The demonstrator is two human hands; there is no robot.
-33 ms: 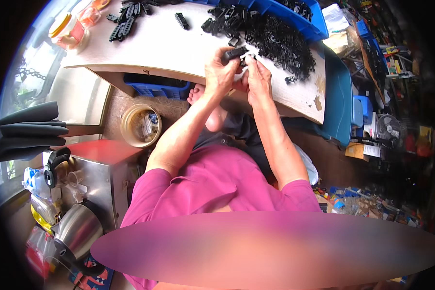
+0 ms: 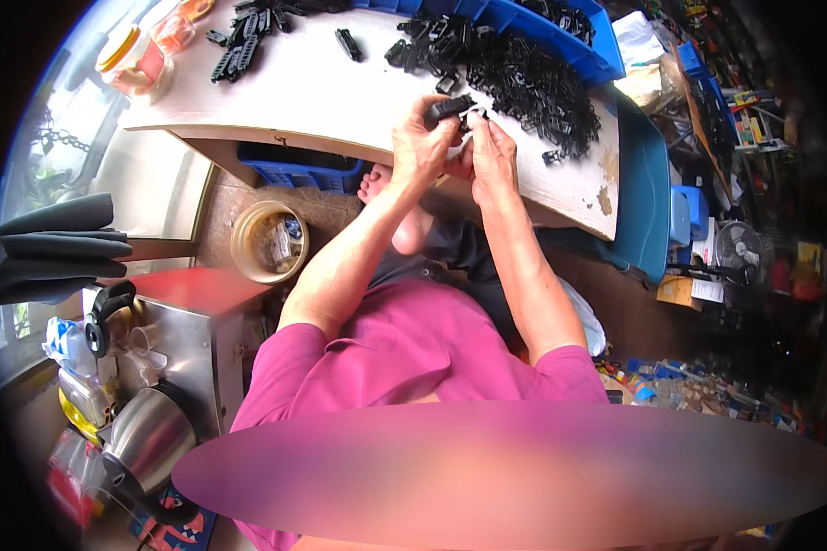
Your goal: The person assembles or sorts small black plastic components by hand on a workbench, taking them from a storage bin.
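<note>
Over the table's front edge my two hands work close together. My left hand [image 2: 418, 138] is closed around a black plastic piece [image 2: 449, 107], blocky and longish, which sticks out past the thumb and fingers. Right beside it, my right hand [image 2: 492, 156] pinches a small part at the near end of that piece; the fingers mostly cover it, and I cannot make out its kind. Just beyond the right hand lies a large heap of small black plastic parts [image 2: 535, 96]. A single black part [image 2: 347, 44] rests apart on the tabletop, near a stack of long black pieces [image 2: 239, 55].
A blue bin [image 2: 606, 50] holding black parts stands at the table's [image 2: 294, 92] back right. An orange-lidded jar [image 2: 129, 64] sits at the far left. Below are a blue crate [image 2: 303, 172] and a round bucket [image 2: 241, 241]. A teal stool [image 2: 641, 193] adjoins the right edge.
The whole view has shifted very slightly. Both hands keep the same hold, with only a tiny movement of the fingers.
</note>
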